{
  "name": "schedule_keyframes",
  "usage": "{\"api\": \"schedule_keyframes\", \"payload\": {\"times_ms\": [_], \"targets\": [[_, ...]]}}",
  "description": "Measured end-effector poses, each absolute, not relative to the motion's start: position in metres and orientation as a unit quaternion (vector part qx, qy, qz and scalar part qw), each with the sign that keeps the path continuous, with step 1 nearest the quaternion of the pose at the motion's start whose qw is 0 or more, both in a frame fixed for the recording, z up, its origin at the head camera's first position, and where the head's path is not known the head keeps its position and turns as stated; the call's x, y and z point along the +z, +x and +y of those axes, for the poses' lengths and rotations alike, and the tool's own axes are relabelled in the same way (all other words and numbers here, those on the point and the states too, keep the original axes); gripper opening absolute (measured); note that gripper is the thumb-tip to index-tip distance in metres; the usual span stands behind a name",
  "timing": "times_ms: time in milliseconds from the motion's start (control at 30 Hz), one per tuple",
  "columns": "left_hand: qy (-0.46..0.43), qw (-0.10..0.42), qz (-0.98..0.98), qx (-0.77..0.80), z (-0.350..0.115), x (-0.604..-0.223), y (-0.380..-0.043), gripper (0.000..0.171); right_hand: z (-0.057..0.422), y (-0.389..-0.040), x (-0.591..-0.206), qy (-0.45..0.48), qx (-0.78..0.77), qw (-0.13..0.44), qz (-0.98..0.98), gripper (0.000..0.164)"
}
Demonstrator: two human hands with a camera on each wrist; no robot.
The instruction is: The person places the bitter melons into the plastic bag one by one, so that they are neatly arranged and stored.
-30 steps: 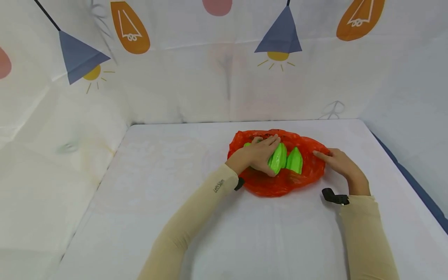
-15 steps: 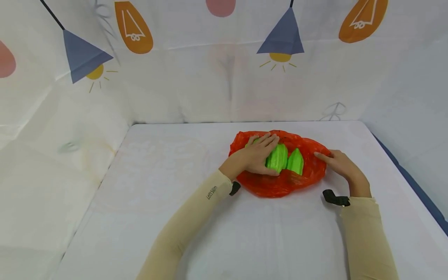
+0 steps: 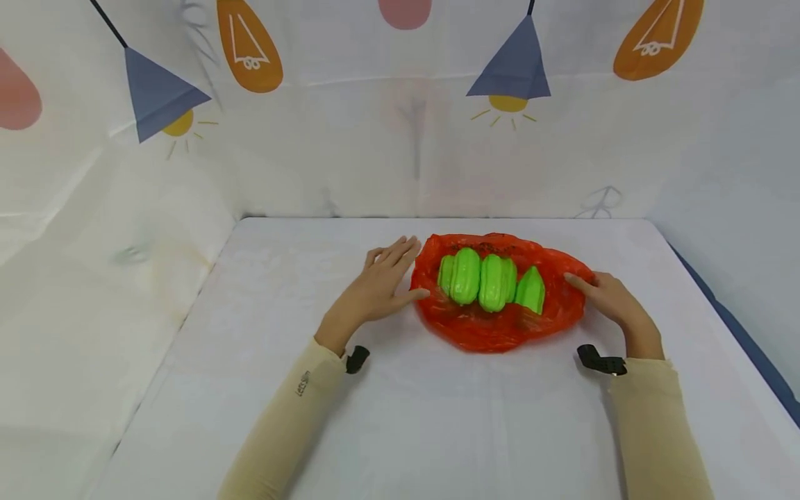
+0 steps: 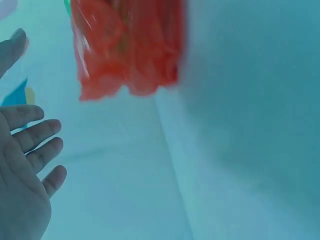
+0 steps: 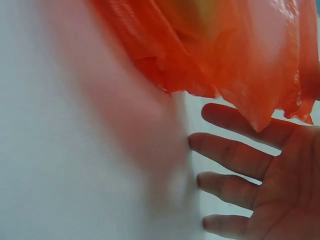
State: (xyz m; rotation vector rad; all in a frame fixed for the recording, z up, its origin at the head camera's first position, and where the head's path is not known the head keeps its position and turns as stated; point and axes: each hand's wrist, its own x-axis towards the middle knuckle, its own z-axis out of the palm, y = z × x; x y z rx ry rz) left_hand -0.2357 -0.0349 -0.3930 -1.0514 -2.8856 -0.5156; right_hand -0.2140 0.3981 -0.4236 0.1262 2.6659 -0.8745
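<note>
A red plastic bag (image 3: 475, 337) lies with its mouth spread wide. Inside it, side by side, are several bright green ridged star fruits (image 3: 465, 276); the rightmost star fruit (image 3: 531, 290) has a pointed top and is partly covered by the bag. My left hand (image 3: 375, 285) is just left of the bag, fingers extended and holding nothing; its palm (image 4: 22, 175) shows in the left wrist view. At the bag's right edge my right hand (image 3: 615, 298) pinches the rim, thumb inside, fingers outside. In the right wrist view its fingers (image 5: 232, 155) are fairly straight beneath the plastic.
A white table (image 3: 437, 423) carries the bag near its back edge. Behind it rises a white cloth backdrop (image 3: 350, 153) with printed lamps and bulbs. More white cloth stands at the left and right sides.
My left hand has lifted off the star fruits and moved left, out of the bag, leaving them uncovered. The right hand stays at the bag's rim. The head view has shifted slightly.
</note>
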Motion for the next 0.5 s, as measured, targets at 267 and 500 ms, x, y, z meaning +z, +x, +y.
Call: {"api": "schedule_keyframes", "payload": {"times_ms": [267,500], "targets": [[-0.274,0.03,-0.944,-0.18,-0.119,-0.418,-0.223,0.083,0.405,-0.197,-0.435,0.037,-0.324,0.148,0.934,0.086],[-0.212,0.024,-0.964,-0.157,-0.19,-0.422,-0.214,0.083,0.417,-0.168,-0.436,0.021,-0.3,0.118,0.946,0.073]]}}
